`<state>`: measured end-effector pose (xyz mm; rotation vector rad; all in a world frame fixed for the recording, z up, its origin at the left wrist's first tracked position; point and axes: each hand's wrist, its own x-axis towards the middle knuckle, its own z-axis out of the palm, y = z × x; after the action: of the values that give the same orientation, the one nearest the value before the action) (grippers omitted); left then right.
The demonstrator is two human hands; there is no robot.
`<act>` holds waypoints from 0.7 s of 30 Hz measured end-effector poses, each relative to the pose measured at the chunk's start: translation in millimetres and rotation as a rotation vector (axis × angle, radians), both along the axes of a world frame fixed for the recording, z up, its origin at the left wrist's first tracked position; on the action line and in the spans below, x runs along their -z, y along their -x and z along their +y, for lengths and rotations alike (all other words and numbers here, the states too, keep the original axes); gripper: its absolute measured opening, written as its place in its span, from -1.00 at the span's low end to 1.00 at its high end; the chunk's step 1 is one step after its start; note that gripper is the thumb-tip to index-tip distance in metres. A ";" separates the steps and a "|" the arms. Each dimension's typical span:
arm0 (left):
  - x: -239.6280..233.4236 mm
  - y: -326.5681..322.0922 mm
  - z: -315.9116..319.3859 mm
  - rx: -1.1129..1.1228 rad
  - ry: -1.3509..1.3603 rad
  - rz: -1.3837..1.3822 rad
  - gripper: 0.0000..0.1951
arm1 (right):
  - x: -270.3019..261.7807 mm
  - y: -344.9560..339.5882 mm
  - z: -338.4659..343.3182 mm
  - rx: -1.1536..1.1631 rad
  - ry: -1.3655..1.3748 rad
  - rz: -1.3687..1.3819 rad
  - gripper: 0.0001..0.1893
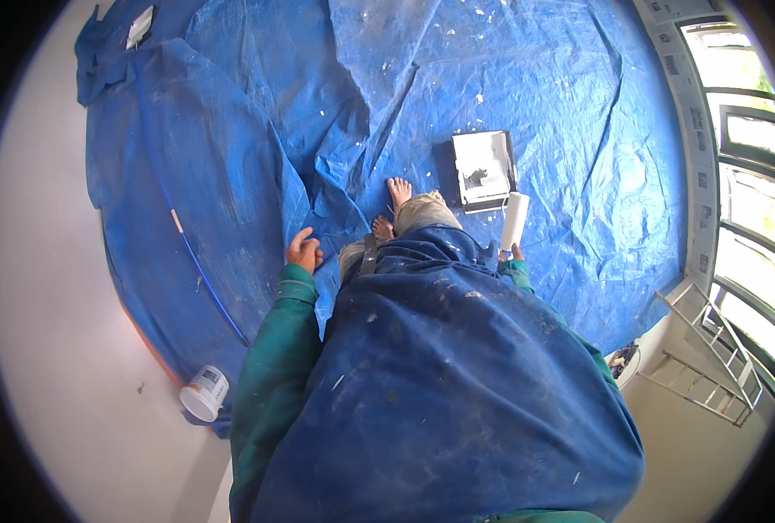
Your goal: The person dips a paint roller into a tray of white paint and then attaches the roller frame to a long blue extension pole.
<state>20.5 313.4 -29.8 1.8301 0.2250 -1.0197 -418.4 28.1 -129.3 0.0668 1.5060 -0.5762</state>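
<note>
My right hand (513, 253), partly hidden by my overalls, grips a paint roller (515, 222) with a white sleeve. The roller's handle is mostly out of sight. Just beyond it, a black paint tray (514, 157) lies on the blue tarpaulin (557, 216), coated with white paint and showing a dark bare patch. At my left side, my left hand (303, 252) hangs above the tarpaulin with nothing in it. Its fingers are loosely bent and partly spread. My bare feet (398, 191) are on the tarpaulin between the two hands.
To the left a long blue pole (154, 153) lies across the tarpaulin, a white tool head (140, 27) near its far end. A white plastic bucket (203, 393) stands by the pale wall (41, 261). An aluminium ladder (714, 366) is at the right, near windows (747, 131) with printed paper along their edge.
</note>
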 end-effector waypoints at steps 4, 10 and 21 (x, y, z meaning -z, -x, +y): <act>27.3 24.5 57.1 -0.122 -0.178 0.117 -0.61 | 25.6 30.7 16.9 -0.147 0.566 0.267 -0.67; 60.8 81.8 98.2 -0.146 -0.253 0.253 -0.59 | -0.8 83.6 5.1 -0.488 0.189 0.299 -0.68; 57.5 109.2 18.3 0.002 -0.102 0.170 -0.60 | -80.6 72.6 -10.3 -0.336 -0.108 0.204 -0.73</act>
<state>-88.6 331.7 -87.3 1.8357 0.3842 -1.1851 -491.0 17.8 -48.7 -0.1638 1.7007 -0.2357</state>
